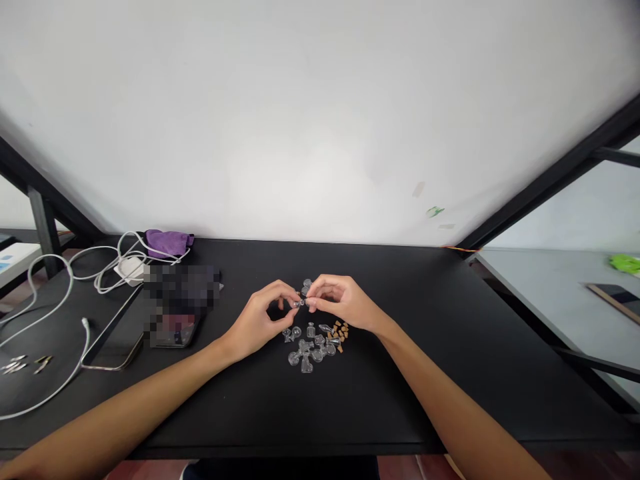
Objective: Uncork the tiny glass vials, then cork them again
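Observation:
My left hand (265,310) pinches one end of a small clear glass bottle (302,303) between thumb and forefinger. At its other end, the thumb and fingertips of my right hand (337,300) are closed on it. Whether a cork sits between the fingers is hidden. Just below the hands lies a loose group of tiny clear glass bottles (307,363) in various shapes, a heart and a star among them. Several small tan corks (341,331) are heaped at the right of that group. Another clear bottle (307,284) lies behind my fingertips.
On the black table (400,400), a phone (113,340) and a blurred dark item (183,287) lie at left. A white cable (65,313) loops around a white charger (131,270) near a purple cloth (167,243). Small metal pieces (43,363) lie far left. A white wall (320,133) rises behind.

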Demonstrator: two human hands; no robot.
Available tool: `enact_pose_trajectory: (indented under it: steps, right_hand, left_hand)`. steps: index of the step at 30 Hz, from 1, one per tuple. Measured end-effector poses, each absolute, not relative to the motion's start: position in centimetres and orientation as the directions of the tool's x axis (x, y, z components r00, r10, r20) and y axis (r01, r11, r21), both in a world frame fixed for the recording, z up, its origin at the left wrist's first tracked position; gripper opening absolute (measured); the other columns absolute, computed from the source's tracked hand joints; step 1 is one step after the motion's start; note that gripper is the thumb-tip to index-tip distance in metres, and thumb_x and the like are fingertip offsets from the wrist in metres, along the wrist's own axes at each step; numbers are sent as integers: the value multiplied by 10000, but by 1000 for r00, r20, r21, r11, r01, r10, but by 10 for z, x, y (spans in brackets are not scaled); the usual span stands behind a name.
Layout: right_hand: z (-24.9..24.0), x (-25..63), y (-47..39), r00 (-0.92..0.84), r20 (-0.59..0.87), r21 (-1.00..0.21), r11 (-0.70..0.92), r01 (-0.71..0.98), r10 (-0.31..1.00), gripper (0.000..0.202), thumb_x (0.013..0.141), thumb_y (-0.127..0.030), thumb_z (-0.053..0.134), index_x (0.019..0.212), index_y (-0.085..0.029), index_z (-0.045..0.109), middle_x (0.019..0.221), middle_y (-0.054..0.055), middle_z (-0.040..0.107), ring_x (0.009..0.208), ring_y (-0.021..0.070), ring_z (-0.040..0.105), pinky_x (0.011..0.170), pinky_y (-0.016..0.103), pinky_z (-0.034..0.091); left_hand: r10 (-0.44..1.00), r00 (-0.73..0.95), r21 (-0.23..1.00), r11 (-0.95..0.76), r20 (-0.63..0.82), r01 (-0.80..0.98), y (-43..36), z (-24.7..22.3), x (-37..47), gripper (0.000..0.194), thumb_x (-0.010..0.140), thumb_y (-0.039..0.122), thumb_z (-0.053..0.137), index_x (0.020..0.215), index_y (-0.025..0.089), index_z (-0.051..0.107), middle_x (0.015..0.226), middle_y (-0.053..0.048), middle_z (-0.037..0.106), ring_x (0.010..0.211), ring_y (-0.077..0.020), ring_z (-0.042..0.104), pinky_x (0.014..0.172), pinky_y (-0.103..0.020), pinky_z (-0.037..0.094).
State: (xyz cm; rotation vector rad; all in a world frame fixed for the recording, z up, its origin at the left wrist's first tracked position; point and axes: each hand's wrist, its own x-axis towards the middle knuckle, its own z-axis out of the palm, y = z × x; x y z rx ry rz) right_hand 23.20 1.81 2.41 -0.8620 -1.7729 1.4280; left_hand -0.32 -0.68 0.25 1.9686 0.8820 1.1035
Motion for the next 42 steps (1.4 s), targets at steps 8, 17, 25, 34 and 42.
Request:
enact_pose_trajectory:
  steps: [8,17,25,34,42]
  right_hand:
    - [26,228,16,-544,118,-976,197,89,831,293,825,-439,852,937,-186,754,903,48,745,850,203,715,825,353,587]
    - [25,229,15,-551,116,-973,205,104,826,271,828,-431,853,927,-190,777,894,57,772,844,217,734,823,363,586]
    - [26,230,15,-557,141,-964,243,113,819,295,833,-481,840,939,-208,810,921,59,736,824,210,707,809,366,580]
    - [21,231,18,-601,130,-980,195,44,788,269,804,-431,873,893,-197,776,938,43,697,879,203,694,853,359,567]
    - [24,230,15,-632,67,-989,137,62,772,275,811,-376,875,984,-201,751,951,37,737,895,195,706,872,349,566]
  left_hand:
    - [809,416,827,-526,416,198,-6,0,-4,113,953,195,666,1060,203,700,1027,-53,670,821,-142,597,760,-291,521]
    - [803,409,807,-547,433,221,-6,3,-3,110,957,196,660,1053,200,715,1007,-53,671,806,-136,602,744,-286,532]
    - [793,424,803,-557,438,211,-8,3,-3,121,953,183,667,1059,205,722,1016,-56,663,807,-135,600,752,-288,549]
    - [788,423,819,-551,448,159,-7,-1,-4,164,962,167,666,1109,211,723,1068,-62,693,908,-156,652,840,-315,566]
    - [812,402,834,-522,422,180,-9,-3,-3,222,981,205,665,1199,213,708,1114,-59,749,959,-170,709,911,-334,595]
